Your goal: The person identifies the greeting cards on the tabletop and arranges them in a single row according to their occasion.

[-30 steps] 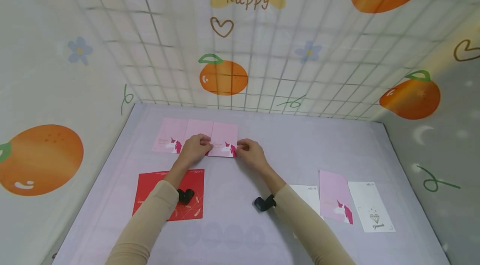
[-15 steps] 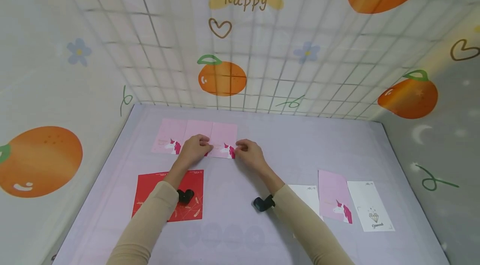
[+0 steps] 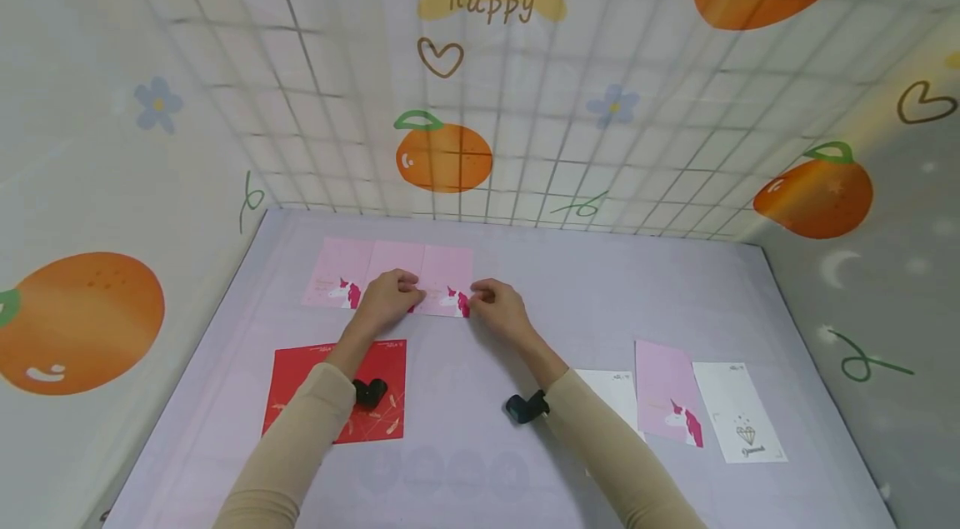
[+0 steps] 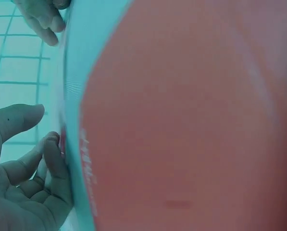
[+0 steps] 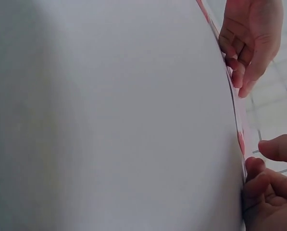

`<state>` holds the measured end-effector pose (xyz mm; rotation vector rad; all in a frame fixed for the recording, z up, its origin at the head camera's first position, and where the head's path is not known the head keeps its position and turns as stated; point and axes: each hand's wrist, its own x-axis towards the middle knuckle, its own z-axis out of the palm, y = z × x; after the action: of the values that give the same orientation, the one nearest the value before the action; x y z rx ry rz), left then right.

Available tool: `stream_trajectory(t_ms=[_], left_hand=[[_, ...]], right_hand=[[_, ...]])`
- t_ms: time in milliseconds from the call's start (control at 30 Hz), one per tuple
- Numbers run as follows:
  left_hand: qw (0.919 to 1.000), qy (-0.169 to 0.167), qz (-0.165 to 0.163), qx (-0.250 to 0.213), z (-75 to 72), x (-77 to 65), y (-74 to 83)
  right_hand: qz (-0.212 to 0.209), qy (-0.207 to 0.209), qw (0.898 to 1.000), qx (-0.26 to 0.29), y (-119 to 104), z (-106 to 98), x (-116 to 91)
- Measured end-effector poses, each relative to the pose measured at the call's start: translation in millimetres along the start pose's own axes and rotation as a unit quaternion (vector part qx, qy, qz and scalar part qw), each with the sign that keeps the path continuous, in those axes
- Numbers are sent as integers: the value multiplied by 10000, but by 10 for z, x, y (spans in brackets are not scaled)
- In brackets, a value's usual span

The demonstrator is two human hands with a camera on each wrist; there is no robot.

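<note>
Three pink unicorn cards lie side by side at the back of the table: a left card [image 3: 337, 265], a middle card [image 3: 396, 256] and a right card [image 3: 448, 266]. My left hand [image 3: 388, 300] covers the lower part of the middle card, its fingertips at the left edge of the right one. On the opposite edge, my right hand [image 3: 502, 311] touches the right card near its lower corner. Each wrist view shows a gap between thumb and fingers on the left hand [image 4: 35, 185] and right hand [image 5: 275, 195]. The right card lies flat.
Under the left forearm is a red card or sheet [image 3: 382, 412] with gold sprigs. At the right lie another pink unicorn card [image 3: 666, 387], a white card [image 3: 738, 408] with a diamond print, and a white card [image 3: 613, 396] partly hidden by the right sleeve. A grid-patterned backdrop [image 3: 525, 154] rises behind the table.
The right card, whose near edge showed slightly raised a second ago, now lies flat in line with the other two. Both hands stay almost in place.
</note>
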<state>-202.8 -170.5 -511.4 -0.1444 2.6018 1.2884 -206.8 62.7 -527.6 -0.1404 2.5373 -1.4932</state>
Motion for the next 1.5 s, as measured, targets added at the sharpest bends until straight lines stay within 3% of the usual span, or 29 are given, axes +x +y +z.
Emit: stream_trajectory(t_ms=[233, 500, 700, 933, 1167, 1500], left_hand=[[9994, 74, 298, -186, -16, -106, 150], [9957, 104, 754, -535, 68, -365, 359], [9929, 185, 930, -723, 148, -567, 458], [9887, 279, 1087, -997, 274, -743, 509], [9860, 137, 1148, -1205, 384, -864, 538], [9843, -105, 1163, -1325, 561, -914, 540]], right_hand=[[-124, 44, 9993, 340, 2, -76, -80], [-701, 67, 9958, 592, -10, -270, -287], [-816, 183, 9948, 587, -56, -419, -489], [-1023, 420, 9928, 454, -79, -619, -718], [-1176, 537, 9907, 421, -19, -788, -900], [-1045, 583, 9918, 446, 168, -1016, -1100]])
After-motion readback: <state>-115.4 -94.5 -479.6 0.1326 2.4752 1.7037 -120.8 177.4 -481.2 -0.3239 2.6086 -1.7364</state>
